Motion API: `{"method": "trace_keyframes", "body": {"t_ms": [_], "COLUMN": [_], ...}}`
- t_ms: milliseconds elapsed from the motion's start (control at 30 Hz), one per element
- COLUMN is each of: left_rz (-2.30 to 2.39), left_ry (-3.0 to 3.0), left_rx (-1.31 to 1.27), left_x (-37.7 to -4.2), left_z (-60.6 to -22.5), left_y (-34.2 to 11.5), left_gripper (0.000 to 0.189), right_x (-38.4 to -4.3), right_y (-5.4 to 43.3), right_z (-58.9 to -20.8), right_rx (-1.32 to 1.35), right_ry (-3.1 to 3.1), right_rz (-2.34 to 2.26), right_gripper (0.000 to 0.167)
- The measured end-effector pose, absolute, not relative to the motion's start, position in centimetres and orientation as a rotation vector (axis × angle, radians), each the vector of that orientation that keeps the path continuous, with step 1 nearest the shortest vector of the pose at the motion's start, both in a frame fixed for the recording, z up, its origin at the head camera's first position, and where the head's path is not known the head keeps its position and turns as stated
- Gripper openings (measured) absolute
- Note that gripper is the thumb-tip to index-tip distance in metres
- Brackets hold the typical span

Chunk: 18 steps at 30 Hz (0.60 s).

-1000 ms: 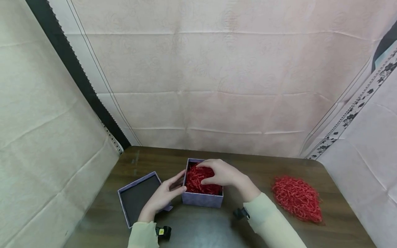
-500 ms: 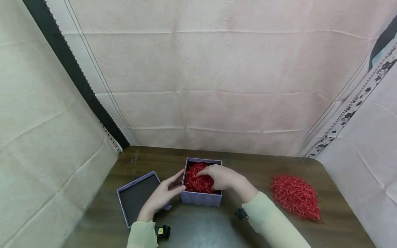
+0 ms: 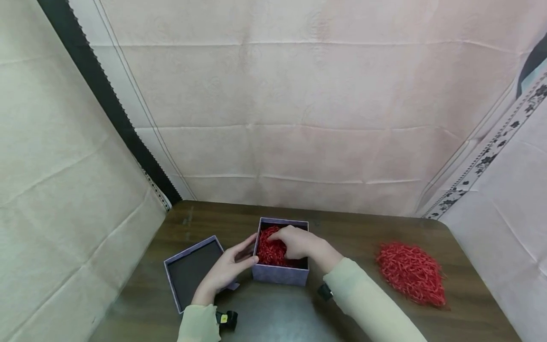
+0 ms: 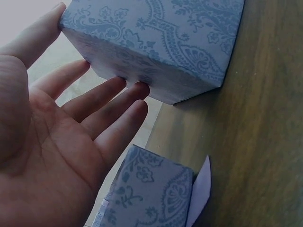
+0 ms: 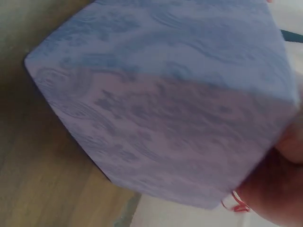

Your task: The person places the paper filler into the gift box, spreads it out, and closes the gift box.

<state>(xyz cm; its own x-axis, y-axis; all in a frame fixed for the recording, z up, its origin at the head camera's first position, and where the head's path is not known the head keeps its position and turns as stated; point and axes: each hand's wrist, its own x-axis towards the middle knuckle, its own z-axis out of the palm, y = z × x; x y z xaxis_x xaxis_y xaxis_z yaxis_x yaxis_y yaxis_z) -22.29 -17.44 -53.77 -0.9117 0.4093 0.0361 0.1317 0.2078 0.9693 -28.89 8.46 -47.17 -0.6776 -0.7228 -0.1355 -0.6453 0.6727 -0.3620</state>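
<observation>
A lidless purple patterned box (image 3: 279,275) stands on the table, partly filled with red shredded paper (image 3: 269,254). My left hand (image 3: 226,268) touches the box's left side. In the left wrist view its fingers (image 4: 102,97) are spread and nearly straight, their tips against the box wall, with the thumb at a corner. My right hand (image 3: 299,242) reaches into the box from the right, its fingers down in the red paper and their tips hidden. In the right wrist view the box wall (image 5: 156,118) covers most of that hand, and a few red strands show beside it.
The box lid (image 3: 192,273) lies dark inside up, left of the box and partly under my left forearm. A heap of red shredded paper (image 3: 412,273) sits at the right of the wooden table (image 3: 350,228). Pale cloth (image 3: 299,104) hangs behind and at both sides.
My right hand has gone lower into the box, its thumb and fingers drawing closer together over the red paper. The left hand stays against the box's side.
</observation>
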Motion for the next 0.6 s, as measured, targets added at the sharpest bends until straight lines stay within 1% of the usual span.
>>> {"method": "trace_keyframes", "body": {"t_ms": [200,367,467,600], "left_rz": [1.769,1.768,1.766,1.771], "left_ry": [2.25,2.249,2.249,2.244], "left_rx": [0.508,0.506,0.514,0.508], "left_x": [-22.4,-22.4,-22.3,-22.2], "left_z": [-53.6,-53.5,-53.5,-53.6], "left_y": [-17.3,-17.4,-17.5,-17.4], "left_gripper": [0.069,0.069,0.068,0.068], "right_x": [-29.2,-29.2,-29.0,-28.6], "right_y": [9.8,10.3,10.1,9.3], "right_z": [-45.6,-44.4,-44.4,-45.3], "right_rx": [-1.05,-1.046,-1.059,-1.126], "right_ry": [2.584,2.577,2.58,2.593], "right_rz": [-0.544,-0.665,-0.675,-0.548], "right_gripper": [0.065,0.062,0.062,0.064]}}
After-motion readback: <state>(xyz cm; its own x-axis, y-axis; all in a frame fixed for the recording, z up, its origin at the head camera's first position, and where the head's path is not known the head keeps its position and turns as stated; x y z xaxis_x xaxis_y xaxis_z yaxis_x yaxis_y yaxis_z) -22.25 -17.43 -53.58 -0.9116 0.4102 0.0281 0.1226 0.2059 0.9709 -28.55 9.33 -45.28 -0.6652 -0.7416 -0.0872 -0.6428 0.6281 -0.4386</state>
